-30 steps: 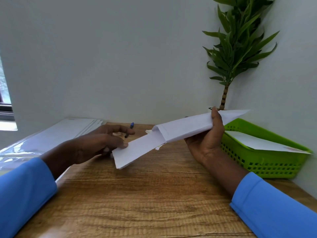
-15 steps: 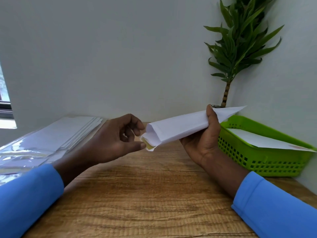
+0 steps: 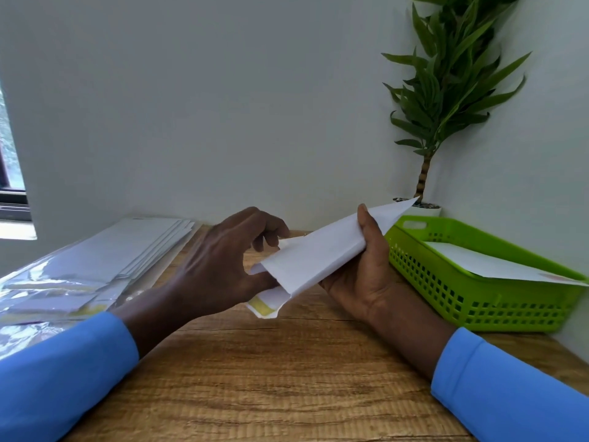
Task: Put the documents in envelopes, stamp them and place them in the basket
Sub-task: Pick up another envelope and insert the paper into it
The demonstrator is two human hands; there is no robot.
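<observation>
Change: the document is no longer sticking out of the envelope (image 3: 322,253). One second ago a long part of it was projecting from the mouth, and half a second ago only the mouth was showing.
Meaning for task: insertion is judged complete for this envelope. Closing the flap (image 3: 264,306), stamping and placing are still remaining.
Left hand (image 3: 220,266): it is working at the open end of the envelope, with the thumb under the edge and the fingers (image 3: 271,234) curling over the top, pinching that end.
Right hand (image 3: 366,275): it is wrapping round the middle of the envelope from below and gripping it.
Envelope position: it is being held above the surface (image 3: 287,378) between the two hands. It is tilting, with the mouth low and toward the left hand and the far corner pointing up toward the plant (image 3: 446,90).
Flap: it is hanging open below the mouth, with a yellow strip showing.
Count, hands: two, both on the one envelope.
Count, envelopes in hand: one.
Count, baskets: one green basket (image 3: 478,314), standing to the right, near the right hand.
Count, envelopes in basket: one white envelope (image 3: 484,263), lying flat with one corner overhanging the rim.
Count, spare envelopes: one fanned stack (image 3: 105,253) in clear wrap, lying to the left. It is holding several pieces, but the exact number cannot be told.
Count, stamping tools: none showing in this view.
Count, plants: one, standing in the back corner.
</observation>
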